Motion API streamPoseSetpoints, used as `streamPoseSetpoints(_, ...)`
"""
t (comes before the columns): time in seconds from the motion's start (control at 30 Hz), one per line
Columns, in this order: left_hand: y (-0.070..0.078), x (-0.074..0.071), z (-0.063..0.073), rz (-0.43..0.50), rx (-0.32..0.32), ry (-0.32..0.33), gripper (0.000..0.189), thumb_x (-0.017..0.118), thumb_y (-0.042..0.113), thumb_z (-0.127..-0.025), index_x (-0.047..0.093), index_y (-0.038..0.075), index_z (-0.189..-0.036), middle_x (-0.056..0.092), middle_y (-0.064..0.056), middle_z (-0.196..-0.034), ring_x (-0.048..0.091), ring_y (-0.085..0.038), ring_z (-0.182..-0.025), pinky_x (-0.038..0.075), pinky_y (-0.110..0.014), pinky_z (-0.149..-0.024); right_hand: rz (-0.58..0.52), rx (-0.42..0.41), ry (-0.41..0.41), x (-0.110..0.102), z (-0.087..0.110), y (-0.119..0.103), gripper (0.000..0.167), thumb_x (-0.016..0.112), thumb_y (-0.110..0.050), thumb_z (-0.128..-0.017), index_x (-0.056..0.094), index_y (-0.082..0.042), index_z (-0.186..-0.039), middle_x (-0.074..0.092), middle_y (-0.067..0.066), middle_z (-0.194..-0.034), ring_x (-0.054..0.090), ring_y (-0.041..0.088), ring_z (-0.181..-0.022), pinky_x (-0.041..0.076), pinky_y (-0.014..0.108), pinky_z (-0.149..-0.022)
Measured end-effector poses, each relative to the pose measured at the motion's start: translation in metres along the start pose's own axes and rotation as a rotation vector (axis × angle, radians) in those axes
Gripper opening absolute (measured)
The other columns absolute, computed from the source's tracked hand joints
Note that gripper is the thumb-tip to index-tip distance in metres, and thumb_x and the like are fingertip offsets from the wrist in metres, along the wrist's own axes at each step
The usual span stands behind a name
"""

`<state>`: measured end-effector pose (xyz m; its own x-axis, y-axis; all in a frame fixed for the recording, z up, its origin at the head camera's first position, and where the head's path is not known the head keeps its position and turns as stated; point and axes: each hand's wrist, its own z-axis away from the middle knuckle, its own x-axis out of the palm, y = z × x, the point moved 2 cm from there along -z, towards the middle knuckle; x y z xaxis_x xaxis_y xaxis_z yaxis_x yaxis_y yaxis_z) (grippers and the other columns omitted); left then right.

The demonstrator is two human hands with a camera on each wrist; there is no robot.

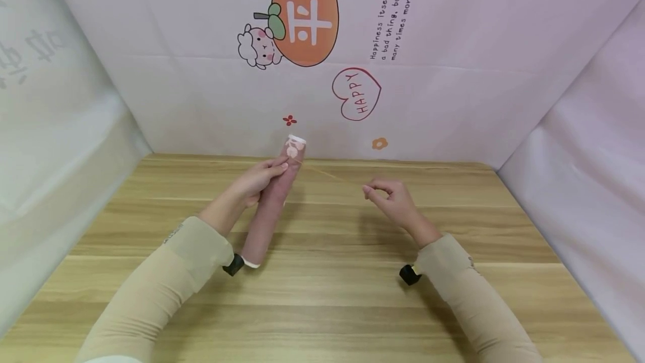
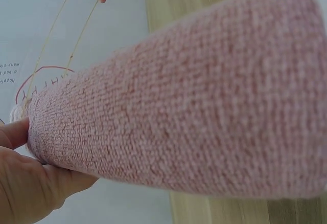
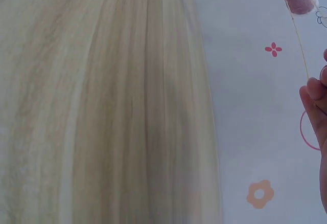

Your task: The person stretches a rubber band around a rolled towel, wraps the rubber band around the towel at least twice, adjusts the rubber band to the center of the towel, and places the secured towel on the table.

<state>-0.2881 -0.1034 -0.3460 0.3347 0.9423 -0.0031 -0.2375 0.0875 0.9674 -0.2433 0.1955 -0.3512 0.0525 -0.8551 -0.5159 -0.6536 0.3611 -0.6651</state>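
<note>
A dusty-pink towel (image 1: 268, 212), rolled into a long tube with white edging at both ends and a pale pattern near the far end, slants above the table. Near its upper part my left hand (image 1: 256, 181) grips it, with the thumb along the near side. My right hand (image 1: 397, 201), off to the right, pinches a thin yellowish rubber band (image 1: 325, 173). In the left wrist view, two taut strands of the rubber band (image 2: 82, 35) run from the right hand to the towel's far end. How the band passes behind the towel is hidden.
The wooden table (image 1: 342, 301) spans the area below both hands. Behind it rises a white cloth backdrop (image 1: 201, 105) with printed drawings and lettering, and similar cloth hangs at both sides. Small black devices (image 1: 410, 274) sit at both wrists.
</note>
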Motion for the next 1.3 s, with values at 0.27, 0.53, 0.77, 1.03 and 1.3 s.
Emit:
streamPoseSetpoints(0.27, 0.0, -0.007, -0.001, 0.039, -0.017, 0.036, 0.054, 0.042, 0.02, -0.112, 0.025, 0.011, -0.162, 0.03, -0.02, -0.162, 0.05, -0.023, -0.122, 0.043, -0.035, -0.104, -0.031, 0.011, 0.038, -0.005, 0.005, 0.015, 0.023, 0.055, 0.013, -0.096, 0.065, 0.004, -0.077, 0.062, -0.005, -0.074, 0.055, 0.01, -0.071, 0.047, 0.024, -0.067)
streamPoseSetpoints(0.53, -0.001, -0.011, 0.001, 0.063, -0.002, 0.048, 0.054, 0.04, 0.019, -0.112, 0.023, 0.008, -0.162, 0.036, -0.024, -0.156, 0.056, -0.009, -0.093, 0.049, -0.021, -0.081, -0.04, 0.024, 0.078, -0.013, 0.008, 0.016, 0.025, 0.054, 0.015, -0.096, 0.064, 0.006, -0.074, 0.059, -0.015, -0.073, 0.048, 0.006, -0.064, 0.04, 0.021, -0.06)
streamPoseSetpoints(0.77, -0.001, -0.009, 0.002, 0.107, 0.009, 0.058, 0.053, 0.04, 0.017, -0.112, 0.024, 0.008, -0.162, 0.028, -0.02, -0.163, 0.053, -0.011, -0.1, 0.047, -0.019, -0.084, -0.031, 0.014, 0.076, -0.02, 0.014, 0.021, 0.026, 0.053, 0.016, -0.095, 0.064, 0.007, -0.072, 0.063, -0.001, -0.071, 0.055, 0.012, -0.067, 0.045, 0.019, -0.065)
streamPoseSetpoints(1.03, -0.001, -0.012, 0.002, 0.182, 0.004, 0.088, 0.054, 0.038, 0.017, -0.112, 0.021, 0.007, -0.162, 0.044, -0.019, -0.149, 0.056, -0.005, -0.088, 0.049, -0.018, -0.079, -0.017, 0.059, 0.103, -0.031, 0.021, 0.029, 0.025, 0.052, 0.015, -0.096, 0.063, 0.012, -0.074, 0.059, 0.023, -0.069, 0.05, 0.01, -0.063, 0.043, 0.017, -0.064)
streamPoseSetpoints(1.3, -0.002, -0.009, 0.0, 0.247, -0.004, 0.082, 0.053, 0.04, 0.016, -0.112, 0.023, 0.007, -0.162, 0.05, -0.015, -0.14, 0.058, -0.004, -0.081, 0.05, -0.018, -0.075, -0.07, 0.096, 0.106, -0.035, 0.025, 0.053, 0.027, 0.052, 0.014, -0.098, 0.064, 0.01, -0.075, 0.058, 0.018, -0.069, 0.05, 0.015, -0.064, 0.043, 0.018, -0.067)
